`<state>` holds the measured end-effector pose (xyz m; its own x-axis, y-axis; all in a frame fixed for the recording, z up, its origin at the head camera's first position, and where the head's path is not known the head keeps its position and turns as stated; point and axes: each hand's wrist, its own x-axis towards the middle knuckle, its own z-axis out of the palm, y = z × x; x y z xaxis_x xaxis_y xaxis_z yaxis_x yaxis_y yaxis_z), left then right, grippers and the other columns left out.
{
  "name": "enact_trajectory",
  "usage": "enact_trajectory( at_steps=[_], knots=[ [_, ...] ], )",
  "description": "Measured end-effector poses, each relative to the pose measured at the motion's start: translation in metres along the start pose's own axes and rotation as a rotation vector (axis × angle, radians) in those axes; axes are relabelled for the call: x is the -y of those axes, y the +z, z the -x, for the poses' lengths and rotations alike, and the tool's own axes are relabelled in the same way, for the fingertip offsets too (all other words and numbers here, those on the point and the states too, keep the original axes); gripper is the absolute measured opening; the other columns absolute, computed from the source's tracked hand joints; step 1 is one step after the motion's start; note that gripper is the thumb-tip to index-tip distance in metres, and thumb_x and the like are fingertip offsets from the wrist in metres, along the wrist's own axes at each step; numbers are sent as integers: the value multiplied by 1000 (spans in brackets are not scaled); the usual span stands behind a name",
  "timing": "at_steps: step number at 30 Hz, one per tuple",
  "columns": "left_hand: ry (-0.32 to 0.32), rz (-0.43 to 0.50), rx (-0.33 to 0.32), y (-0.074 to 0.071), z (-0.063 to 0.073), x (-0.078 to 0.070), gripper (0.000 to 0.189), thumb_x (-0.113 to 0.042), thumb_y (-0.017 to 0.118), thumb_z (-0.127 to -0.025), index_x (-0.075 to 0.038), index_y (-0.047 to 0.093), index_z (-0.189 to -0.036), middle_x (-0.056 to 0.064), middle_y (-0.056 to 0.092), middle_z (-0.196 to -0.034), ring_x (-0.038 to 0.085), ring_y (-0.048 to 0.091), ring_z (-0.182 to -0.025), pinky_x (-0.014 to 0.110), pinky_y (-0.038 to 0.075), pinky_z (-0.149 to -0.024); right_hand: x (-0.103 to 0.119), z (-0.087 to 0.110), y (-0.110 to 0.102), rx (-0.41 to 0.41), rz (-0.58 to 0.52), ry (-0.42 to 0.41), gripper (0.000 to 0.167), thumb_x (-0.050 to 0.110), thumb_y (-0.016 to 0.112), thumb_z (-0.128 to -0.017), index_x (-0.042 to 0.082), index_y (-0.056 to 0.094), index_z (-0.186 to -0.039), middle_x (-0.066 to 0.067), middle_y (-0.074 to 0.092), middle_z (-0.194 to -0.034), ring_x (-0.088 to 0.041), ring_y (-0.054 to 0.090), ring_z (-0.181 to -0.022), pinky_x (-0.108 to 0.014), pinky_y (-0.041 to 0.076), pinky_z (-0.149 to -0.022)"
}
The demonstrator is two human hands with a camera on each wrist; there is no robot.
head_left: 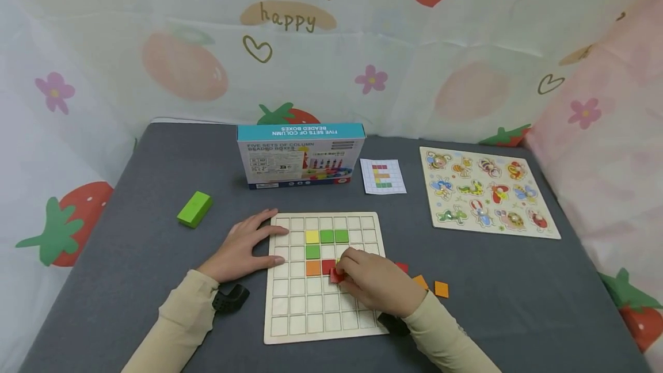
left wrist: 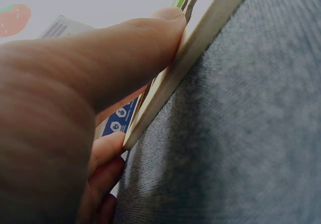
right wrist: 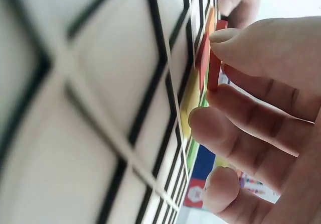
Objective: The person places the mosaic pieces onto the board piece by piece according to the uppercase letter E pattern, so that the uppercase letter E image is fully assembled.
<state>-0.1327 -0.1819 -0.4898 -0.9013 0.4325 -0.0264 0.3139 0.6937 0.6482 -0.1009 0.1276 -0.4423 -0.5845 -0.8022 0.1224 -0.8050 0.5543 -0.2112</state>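
A pale wooden grid board (head_left: 290,324) lies flat on the table. Colored square tiles fill some of its cells: a yellow tile (head_left: 312,237), several green tiles (head_left: 327,236), an orange tile (head_left: 313,268) and a red tile (head_left: 327,266). My left hand (head_left: 239,249) rests at the board's left side, thumb and fingertips on its edge. Between thumb and fingers, my right hand (head_left: 380,281) pinches another red tile (right wrist: 214,66), held on edge close over the board beside the placed red one. Part of a yellow tile (right wrist: 190,106) shows past the right fingers.
A pattern card (head_left: 383,177) lies behind the board, next to an upright box (head_left: 300,157). An insect puzzle board (head_left: 489,191) is at the back right. The green block (head_left: 194,209) sits left; loose orange tiles (head_left: 441,289) and a red piece (head_left: 402,267) lie right.
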Motion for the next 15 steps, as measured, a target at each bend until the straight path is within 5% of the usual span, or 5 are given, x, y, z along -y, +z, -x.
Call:
enact_trajectory(
  at_steps=[15],
  knots=[
    [11,-3,2,-1,0,-2,61,-55,69,-81,-28,55,-134,7,25,-157,35,19,-145,61,16,-110,16,-14,6,99,27,-20,15,28,66,-92,20,63,-104,6,58,-99,-5,55,-83,-19,51,-75]
  ],
)
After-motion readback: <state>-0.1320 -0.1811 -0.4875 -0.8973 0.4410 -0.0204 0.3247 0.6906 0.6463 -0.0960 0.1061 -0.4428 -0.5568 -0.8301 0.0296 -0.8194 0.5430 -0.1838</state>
